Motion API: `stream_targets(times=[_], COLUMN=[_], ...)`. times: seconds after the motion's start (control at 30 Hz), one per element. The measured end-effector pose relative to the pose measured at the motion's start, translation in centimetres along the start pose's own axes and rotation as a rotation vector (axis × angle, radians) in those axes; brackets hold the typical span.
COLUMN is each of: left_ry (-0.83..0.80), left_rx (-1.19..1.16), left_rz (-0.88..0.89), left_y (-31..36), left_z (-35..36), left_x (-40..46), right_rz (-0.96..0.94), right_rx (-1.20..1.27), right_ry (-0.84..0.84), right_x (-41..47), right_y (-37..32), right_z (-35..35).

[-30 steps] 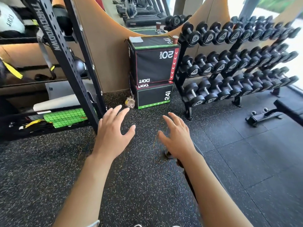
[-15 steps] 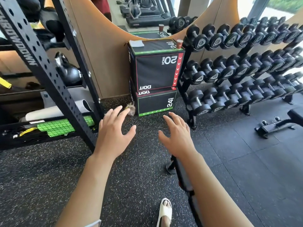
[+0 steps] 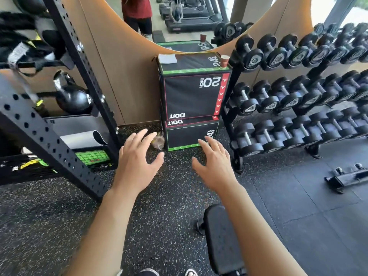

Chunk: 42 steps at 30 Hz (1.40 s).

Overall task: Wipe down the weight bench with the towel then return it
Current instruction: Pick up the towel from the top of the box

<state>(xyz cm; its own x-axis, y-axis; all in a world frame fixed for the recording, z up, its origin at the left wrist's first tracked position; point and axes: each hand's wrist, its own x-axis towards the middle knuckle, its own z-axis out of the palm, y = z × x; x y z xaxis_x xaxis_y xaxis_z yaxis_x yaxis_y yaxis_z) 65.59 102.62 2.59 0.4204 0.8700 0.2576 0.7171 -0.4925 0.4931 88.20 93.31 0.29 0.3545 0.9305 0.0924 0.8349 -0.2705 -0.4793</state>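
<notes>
We have moved closer to the stacked boxes point(image 3: 194, 100) against the wall: a second ago they sat farther up and smaller in our view, and now the top box fills the middle, with the folded white towel point(image 3: 167, 58) lying on its back left corner. A paper cup point(image 3: 224, 61) stands on the opposite corner, beside the dumbbell rack point(image 3: 298, 92).

Our left hand point(image 3: 137, 166) and right hand point(image 3: 216, 166) reach forward side by side over the speckled floor point(image 3: 59, 226), as they did a moment before. The fingers of both are released and spread, grasping nothing. Neither touches the towel, which is still well ahead of them and higher up.

The padded end of the bench point(image 3: 221, 236) has come into view low down, under our right forearm; earlier only its foot showed there. So we judge the bench is right behind us and close to the towel's place.

The task seems barely begun: the towel is untouched and the bench unwiped. The approach suggests picking up the towel comes next, most likely with the left hand, since it lies on that side.
</notes>
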Motion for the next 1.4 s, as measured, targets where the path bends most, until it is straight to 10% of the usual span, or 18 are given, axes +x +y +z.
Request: stream_targets(times=[1.4], left_ry=[-0.050], left_rx=[-0.076], left_rz=[0.036], left_y=[-20.3], left_z=[5.5], left_x=[49.7], right_rz=[0.075], right_rx=[-0.014], right_ry=[0.033], right_x=[51.1], right_y=[-5.6], right_z=[10.0])
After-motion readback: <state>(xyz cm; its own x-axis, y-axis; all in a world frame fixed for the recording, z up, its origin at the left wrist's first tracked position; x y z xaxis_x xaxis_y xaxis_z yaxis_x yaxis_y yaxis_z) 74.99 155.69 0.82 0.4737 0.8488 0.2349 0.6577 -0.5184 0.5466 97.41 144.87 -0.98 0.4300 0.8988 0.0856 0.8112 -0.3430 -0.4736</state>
